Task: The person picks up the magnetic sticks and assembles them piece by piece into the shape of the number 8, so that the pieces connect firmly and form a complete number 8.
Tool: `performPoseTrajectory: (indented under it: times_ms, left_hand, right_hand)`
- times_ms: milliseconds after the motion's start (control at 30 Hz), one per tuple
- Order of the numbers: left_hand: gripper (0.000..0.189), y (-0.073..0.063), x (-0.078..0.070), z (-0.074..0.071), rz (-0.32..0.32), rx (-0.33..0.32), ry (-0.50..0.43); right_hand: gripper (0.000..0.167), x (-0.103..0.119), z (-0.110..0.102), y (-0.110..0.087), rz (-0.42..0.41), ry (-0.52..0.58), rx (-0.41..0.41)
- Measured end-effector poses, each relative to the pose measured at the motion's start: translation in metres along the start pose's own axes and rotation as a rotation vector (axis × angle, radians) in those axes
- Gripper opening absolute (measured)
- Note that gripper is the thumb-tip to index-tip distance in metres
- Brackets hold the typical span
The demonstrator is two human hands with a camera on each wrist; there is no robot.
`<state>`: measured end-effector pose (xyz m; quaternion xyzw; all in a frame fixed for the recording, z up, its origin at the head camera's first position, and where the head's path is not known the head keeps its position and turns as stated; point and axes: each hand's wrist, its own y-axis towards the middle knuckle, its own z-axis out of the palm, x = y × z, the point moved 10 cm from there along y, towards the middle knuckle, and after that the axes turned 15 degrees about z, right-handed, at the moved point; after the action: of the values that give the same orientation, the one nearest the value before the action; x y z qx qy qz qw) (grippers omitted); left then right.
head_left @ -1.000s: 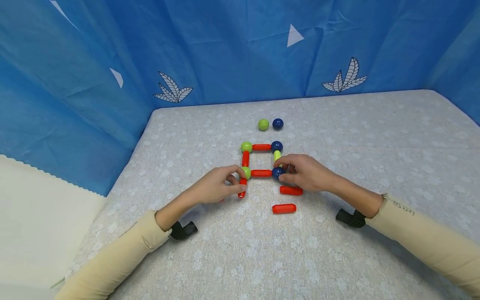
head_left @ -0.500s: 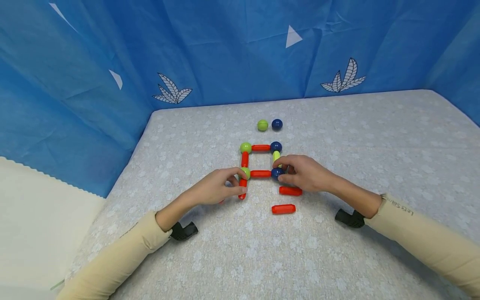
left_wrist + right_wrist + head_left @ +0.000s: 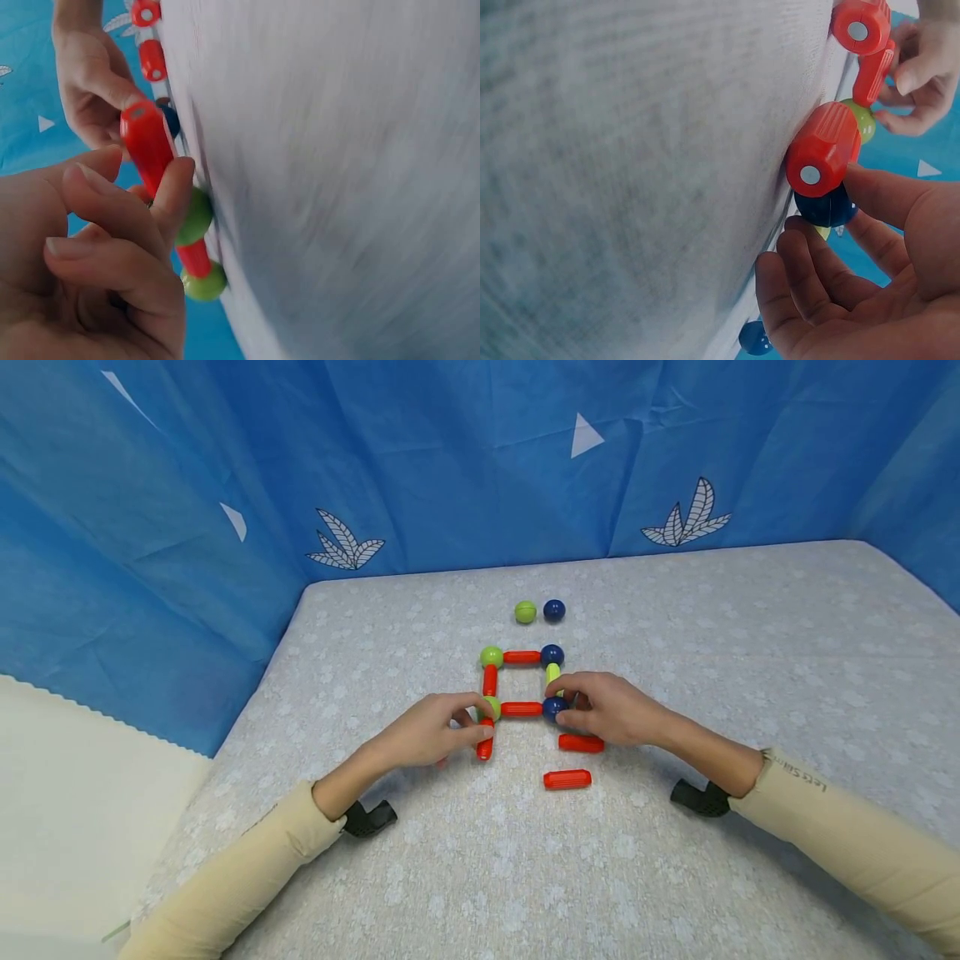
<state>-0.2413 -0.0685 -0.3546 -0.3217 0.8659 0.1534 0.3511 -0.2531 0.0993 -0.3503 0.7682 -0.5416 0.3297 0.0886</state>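
A square of magnetic rods and balls lies on the cloth: three red rods, one yellow-green rod (image 3: 552,672), two green and two blue balls. At its near left corner my left hand (image 3: 427,731) pinches another red magnetic rod (image 3: 148,146) beside the green ball (image 3: 195,216). That rod points toward me, and its end shows a metal disc. My right hand (image 3: 611,706) pinches the blue ball (image 3: 826,208) at the near right corner between thumb and index finger. The index finger partly hides the yellow-green rod.
Two loose red rods, one (image 3: 581,743) just below the right hand and one (image 3: 567,779) nearer me, lie on the cloth. Beyond the square sit a loose green ball (image 3: 525,612) and a blue ball (image 3: 554,611). A red piece (image 3: 442,762) is mostly hidden under the left hand.
The near end of the rod in the left hand has swung slightly to the right. The right hand keeps its place on the blue ball.
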Motion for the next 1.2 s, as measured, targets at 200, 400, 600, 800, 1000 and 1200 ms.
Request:
performPoseTrajectory:
  times_ms: [200,400,600,800,1000,1200]
  left_hand:
    - [0.021,0.028,0.002,-0.032,0.044,-0.092,0.052]
    - [0.030,0.073,0.014,-0.071,0.014,-0.244,0.098]
    - [0.035,0.121,0.033,-0.084,-0.069,-0.224,0.213]
    - [0.042,0.155,0.048,-0.081,-0.147,-0.102,0.282]
    - [0.038,0.165,0.058,-0.072,-0.168,-0.106,0.220]
    - [0.033,0.163,0.067,-0.070,-0.213,-0.147,0.214]
  right_hand:
    - [0.030,-0.003,-0.001,-0.001,0.010,-0.003,-0.002]
    - [0.031,-0.004,0.000,0.000,0.011,-0.008,0.001]
    - [0.031,-0.003,0.001,0.001,0.009,-0.011,-0.006]
    - [0.031,-0.004,0.001,0.002,0.022,-0.013,-0.006]
    - [0.033,-0.004,0.002,0.003,0.030,-0.018,-0.005]
    - [0.033,-0.004,0.001,0.001,0.025,-0.013,-0.005]
